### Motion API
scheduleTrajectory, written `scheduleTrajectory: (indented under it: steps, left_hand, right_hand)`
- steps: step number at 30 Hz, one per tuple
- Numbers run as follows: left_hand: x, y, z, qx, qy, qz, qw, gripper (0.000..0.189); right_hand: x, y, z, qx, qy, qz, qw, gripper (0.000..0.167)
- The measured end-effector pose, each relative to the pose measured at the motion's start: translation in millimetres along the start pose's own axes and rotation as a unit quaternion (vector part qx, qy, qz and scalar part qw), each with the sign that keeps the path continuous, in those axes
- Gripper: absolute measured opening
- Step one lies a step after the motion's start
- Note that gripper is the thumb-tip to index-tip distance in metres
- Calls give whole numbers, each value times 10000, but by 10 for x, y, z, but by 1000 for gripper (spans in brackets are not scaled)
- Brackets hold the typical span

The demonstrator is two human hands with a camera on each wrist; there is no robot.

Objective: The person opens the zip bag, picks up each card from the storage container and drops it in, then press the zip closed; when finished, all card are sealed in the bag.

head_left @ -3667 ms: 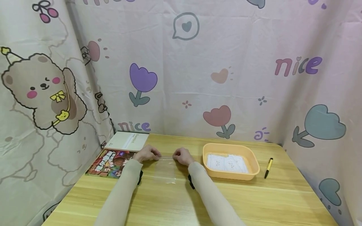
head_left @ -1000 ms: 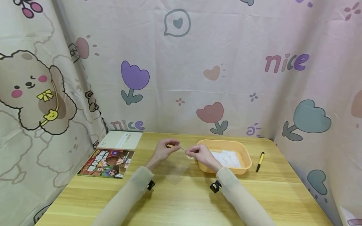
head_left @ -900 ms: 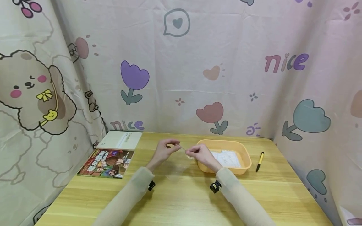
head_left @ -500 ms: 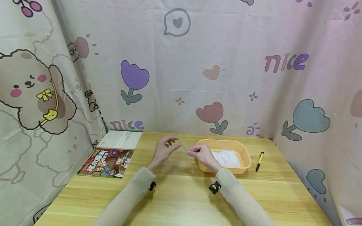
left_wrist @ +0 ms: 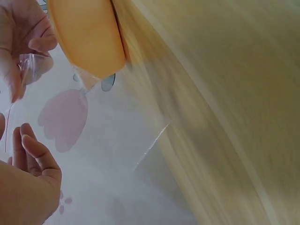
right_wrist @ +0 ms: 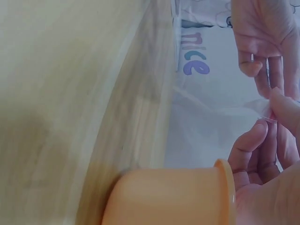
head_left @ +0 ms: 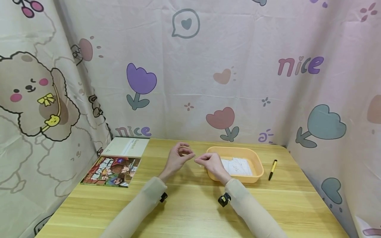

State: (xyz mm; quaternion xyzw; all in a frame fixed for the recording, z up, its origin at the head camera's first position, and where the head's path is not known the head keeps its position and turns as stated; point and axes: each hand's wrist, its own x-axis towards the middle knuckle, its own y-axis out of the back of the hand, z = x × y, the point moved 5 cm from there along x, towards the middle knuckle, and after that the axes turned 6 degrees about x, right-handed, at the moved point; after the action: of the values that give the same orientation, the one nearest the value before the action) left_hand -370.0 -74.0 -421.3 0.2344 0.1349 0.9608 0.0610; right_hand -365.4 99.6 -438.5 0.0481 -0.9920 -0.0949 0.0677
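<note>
A clear plastic bag (left_wrist: 151,147) with a thin reddish line along one edge hangs between the two hands above the table. In the head view it almost vanishes against the wood. My right hand (head_left: 213,163) pinches one corner of that edge between thumb and fingers; the film (right_wrist: 258,107) bunches there in the right wrist view. My left hand (head_left: 177,159) is at the other end of the edge, thumb and index finger close together at the line, its other fingers curved. The exact left-hand contact is partly cut off in the left wrist view.
A yellow-orange basket (head_left: 258,172) holding white papers (head_left: 238,166) with drawings stands just right of my right hand. Farther right lies a yellow and black pen (head_left: 273,169). On the left lie a colourful comic-style book (head_left: 111,172) and a pale book (head_left: 126,147) behind it.
The bag was lifted off the table and shifted right, toward the basket. In the last second, my left thumb and fingers spread along the bag's edge, then came nearer my right fingertips.
</note>
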Motion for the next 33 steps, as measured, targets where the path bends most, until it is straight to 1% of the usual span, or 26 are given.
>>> scheduleTrajectory:
  steps: [4,6,11,13,17,19,22,24,26,29,33]
  left_hand:
    - [-54,-18,188,-78,135,-100,9998,38]
    - [-80,-24,291,-77,159,-131,9998,34]
    - [-84,-61,317,-65,104,-158,9998,28]
    - [-85,-74,324,-8,107,-171,9998,24]
    - [-87,-88,356,112,136,-198,9997,18]
    - [-87,-92,371,105,153,-237,9995,19]
    - [-77,-109,357,27,163,-263,9995,21]
    - [-51,-130,281,2,182,-244,9995,21]
    - [-23,-152,180,-31,180,-166,9997,21]
    - [18,-181,36,26,134,7,9999,20]
    - [34,-203,-17,115,94,148,9998,18]
  right_hand:
    - [-8,-24,16,369,-127,0,9992,16]
    - [-38,-39,-29,509,-198,-29,9985,17]
    - [-192,-49,-276,520,-298,-84,9982,18]
    - [-232,-42,-337,490,-288,-85,9983,19]
    - [-214,-29,-333,487,-173,-148,9986,18]
    - [-157,-29,-250,559,-149,-254,9980,20]
    - [-77,-41,-118,763,-118,-415,9962,23]
    - [-28,-45,-32,892,-124,-472,9948,24]
    - [-16,-50,-10,933,-49,-451,9946,23]
    - [-21,-57,-17,769,212,-372,9961,17]
    - [-31,-69,-47,456,572,-279,9969,12]
